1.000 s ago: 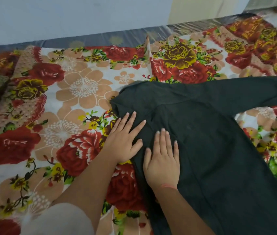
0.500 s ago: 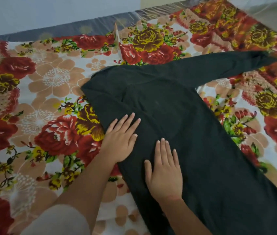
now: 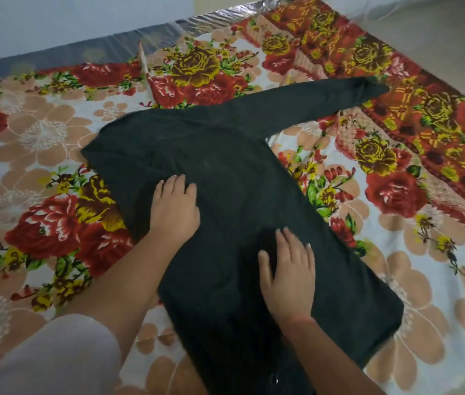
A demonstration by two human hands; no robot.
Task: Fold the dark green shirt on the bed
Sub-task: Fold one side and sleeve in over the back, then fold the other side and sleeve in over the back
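Observation:
The dark green shirt lies flat on the flowered bed sheet, its body running from upper left to lower right. One long sleeve stretches out toward the upper right. The left side looks folded in, with no left sleeve showing. My left hand rests palm down on the shirt near its left edge, fingers slightly curled. My right hand lies flat on the lower middle of the shirt, fingers spread. Neither hand grips the cloth.
The sheet has a raised fold behind the shirt. A shiny grey mattress edge runs along the back against a pale wall. Bare floor shows at the upper right past the bed's corner.
Both hands have slid down the shirt toward its hem, palms staying flat. The camera has swung right, so the whole outstretched sleeve and the shirt's lower edge are in view.

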